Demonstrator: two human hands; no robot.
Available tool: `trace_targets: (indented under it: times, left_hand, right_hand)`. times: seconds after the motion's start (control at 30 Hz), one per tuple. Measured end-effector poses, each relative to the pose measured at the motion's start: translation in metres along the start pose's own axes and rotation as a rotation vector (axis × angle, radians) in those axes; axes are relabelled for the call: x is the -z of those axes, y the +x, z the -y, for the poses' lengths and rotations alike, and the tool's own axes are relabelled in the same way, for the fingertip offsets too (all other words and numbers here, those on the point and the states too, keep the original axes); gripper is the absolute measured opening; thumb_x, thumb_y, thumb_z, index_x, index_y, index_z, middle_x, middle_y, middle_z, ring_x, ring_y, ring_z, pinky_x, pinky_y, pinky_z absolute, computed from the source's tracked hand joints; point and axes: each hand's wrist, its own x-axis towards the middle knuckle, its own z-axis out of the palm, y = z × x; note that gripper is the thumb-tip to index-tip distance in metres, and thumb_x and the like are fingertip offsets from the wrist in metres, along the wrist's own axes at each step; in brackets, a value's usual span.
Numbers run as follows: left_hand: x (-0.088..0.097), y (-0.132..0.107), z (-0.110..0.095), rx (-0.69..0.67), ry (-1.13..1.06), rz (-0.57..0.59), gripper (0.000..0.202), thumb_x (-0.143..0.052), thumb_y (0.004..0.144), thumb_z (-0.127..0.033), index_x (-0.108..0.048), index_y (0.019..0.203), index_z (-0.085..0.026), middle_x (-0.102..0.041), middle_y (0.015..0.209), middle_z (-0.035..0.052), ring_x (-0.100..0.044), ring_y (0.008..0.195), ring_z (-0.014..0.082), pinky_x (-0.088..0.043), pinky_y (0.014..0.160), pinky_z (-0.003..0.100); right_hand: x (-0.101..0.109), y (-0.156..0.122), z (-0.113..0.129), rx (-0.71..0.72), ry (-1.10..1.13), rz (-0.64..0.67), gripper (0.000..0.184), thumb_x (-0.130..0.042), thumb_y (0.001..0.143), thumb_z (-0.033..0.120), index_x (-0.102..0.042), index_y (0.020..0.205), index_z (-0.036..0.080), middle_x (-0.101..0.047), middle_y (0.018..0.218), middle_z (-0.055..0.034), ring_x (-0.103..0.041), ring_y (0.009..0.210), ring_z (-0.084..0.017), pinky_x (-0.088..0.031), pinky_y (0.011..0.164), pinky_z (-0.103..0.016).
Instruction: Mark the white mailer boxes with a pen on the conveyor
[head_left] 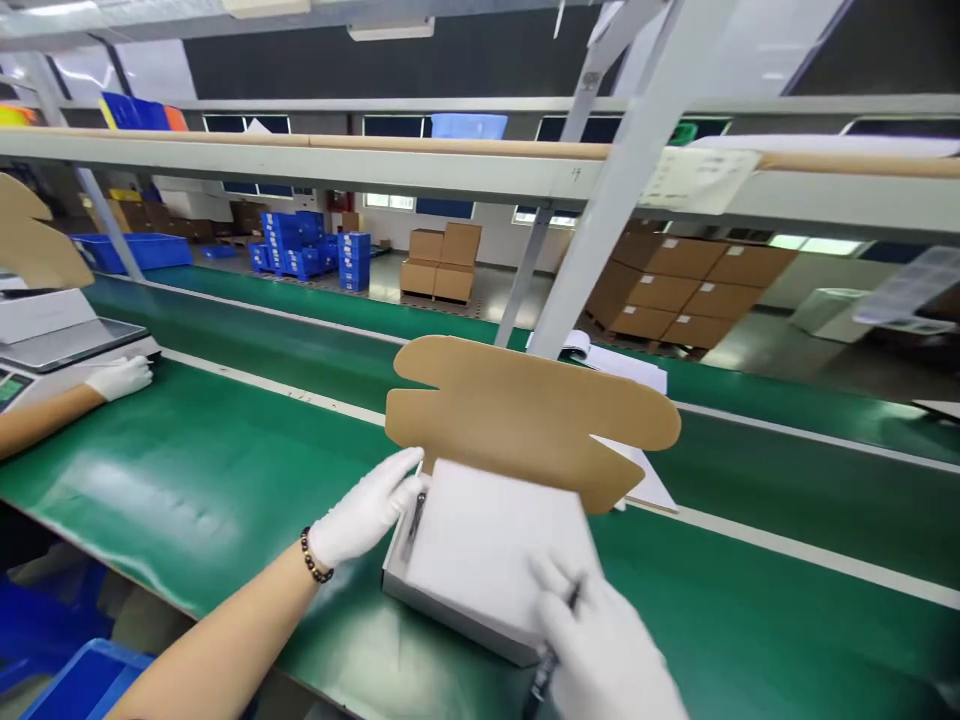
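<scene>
Right hand: white-gloved right hand [607, 640] lies on the near right corner of the box, fingers [559, 585] curled over its edge; a dark pen-like item shows under them.
Left hand: gloved left hand [367, 510], bead bracelet [315, 560] at the wrist, fingers closed on the box's left rim.
Box: one white box [480, 550] on the green tabletop [187, 470], its brown cardboard lid [525, 410] standing open behind; no legible print.
Papers: white sheets [622, 365] beyond the lid.
Co-worker: one gloved hand [120, 378] beside a scale [67, 345], far left.
Background: stacked brown cartons [682, 290], blue crates [300, 245].
</scene>
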Motion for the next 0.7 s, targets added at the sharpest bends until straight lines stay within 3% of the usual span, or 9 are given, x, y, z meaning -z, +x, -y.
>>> trace_targets:
  times: [0.07, 0.17, 0.23, 0.33, 0.4, 0.5, 0.57, 0.6, 0.7]
  left_hand:
    - [-0.02, 0.011, 0.004, -0.169, 0.158, 0.179, 0.058, -0.038, 0.1, -0.052, -0.041, 0.149, -0.021, -0.039, 0.156, 0.0092, -0.034, 0.145, 0.0274, -0.036, 0.118, 0.044]
    - [-0.049, 0.025, 0.009, -0.323, 0.364, 0.213, 0.062, -0.051, 0.095, -0.051, -0.048, 0.144, -0.014, -0.038, 0.156, 0.0162, -0.028, 0.146, 0.0372, -0.03, 0.119, 0.054]
    - [-0.06, 0.034, 0.009, -0.342, 0.415, 0.178, 0.063, -0.054, 0.093, -0.051, -0.05, 0.142, -0.012, -0.04, 0.153, 0.0196, -0.03, 0.144, 0.0397, -0.029, 0.118, 0.057]
    - [-0.067, 0.041, 0.004, -0.335, 0.439, 0.135, 0.06, -0.054, 0.091, -0.055, -0.055, 0.137, -0.016, -0.049, 0.146, 0.0171, -0.038, 0.139, 0.0379, -0.037, 0.112, 0.055]
    - [-0.072, 0.039, 0.001, -0.34, 0.441, 0.121, 0.061, -0.055, 0.088, -0.06, -0.056, 0.136, -0.022, -0.052, 0.144, 0.0129, -0.039, 0.138, 0.0373, -0.036, 0.111, 0.056]
    - [-0.081, 0.03, 0.001, -0.356, 0.437, 0.12, 0.067, -0.054, 0.085, -0.066, -0.051, 0.141, -0.028, -0.051, 0.146, 0.0092, -0.037, 0.139, 0.0364, -0.029, 0.114, 0.058]
    - [-0.082, 0.03, 0.004, -0.331, 0.418, 0.103, 0.07, -0.053, 0.085, -0.067, -0.052, 0.14, -0.025, -0.049, 0.148, 0.0128, -0.037, 0.139, 0.0386, -0.027, 0.114, 0.061]
    - [-0.079, 0.035, 0.005, -0.306, 0.392, 0.048, 0.071, -0.052, 0.085, -0.068, -0.054, 0.139, -0.023, -0.047, 0.148, 0.0153, -0.036, 0.14, 0.0407, -0.025, 0.113, 0.063]
    - [-0.051, 0.066, 0.008, -0.167, 0.137, -0.347, 0.077, -0.048, 0.084, -0.072, -0.054, 0.137, -0.017, -0.041, 0.152, 0.0189, -0.025, 0.146, 0.0417, -0.02, 0.116, 0.062]
  right_hand:
    - [-0.013, 0.018, 0.015, -0.052, -0.041, 0.221, 0.042, -0.058, 0.071, 0.008, -0.069, 0.11, 0.017, -0.065, 0.116, -0.0188, -0.06, 0.108, -0.032, -0.052, 0.089, -0.042]
    - [-0.026, 0.046, 0.022, -0.23, 0.076, 0.495, 0.055, -0.062, 0.076, 0.024, -0.058, 0.129, 0.012, -0.061, 0.118, -0.019, -0.063, 0.095, -0.028, -0.053, 0.082, -0.038]
    - [-0.032, 0.057, 0.018, -0.329, 0.165, 0.515, 0.069, -0.063, 0.079, 0.038, -0.048, 0.14, 0.011, -0.055, 0.127, -0.0198, -0.063, 0.096, -0.028, -0.053, 0.083, -0.038]
    - [-0.041, 0.062, 0.016, -0.36, 0.094, 0.439, 0.083, -0.065, 0.076, 0.038, -0.038, 0.146, 0.002, -0.048, 0.134, -0.0257, -0.054, 0.116, -0.035, -0.047, 0.096, -0.043]
    - [-0.047, 0.059, 0.021, -0.337, 0.018, 0.428, 0.079, -0.064, 0.076, 0.037, -0.042, 0.143, 0.0, -0.048, 0.134, -0.028, -0.048, 0.124, -0.039, -0.046, 0.098, -0.045]
    - [-0.052, 0.051, 0.027, -0.358, -0.014, 0.446, 0.071, -0.065, 0.074, 0.038, -0.05, 0.135, 0.004, -0.053, 0.129, -0.028, -0.052, 0.119, -0.041, -0.049, 0.089, -0.046]
    - [-0.049, 0.049, 0.018, -0.382, 0.1, 0.349, 0.065, -0.066, 0.073, 0.041, -0.054, 0.128, 0.008, -0.058, 0.121, -0.0248, -0.058, 0.112, -0.037, -0.05, 0.088, -0.044]
    - [-0.044, 0.052, 0.008, -0.412, 0.188, 0.221, 0.06, -0.064, 0.075, 0.043, -0.055, 0.124, 0.011, -0.061, 0.117, -0.022, -0.06, 0.107, -0.034, -0.05, 0.089, -0.044]
    - [-0.015, 0.075, -0.04, -0.538, 0.415, -0.456, 0.044, -0.062, 0.079, 0.052, -0.051, 0.107, 0.02, -0.062, 0.112, -0.0132, -0.061, 0.099, -0.024, -0.048, 0.091, -0.043]
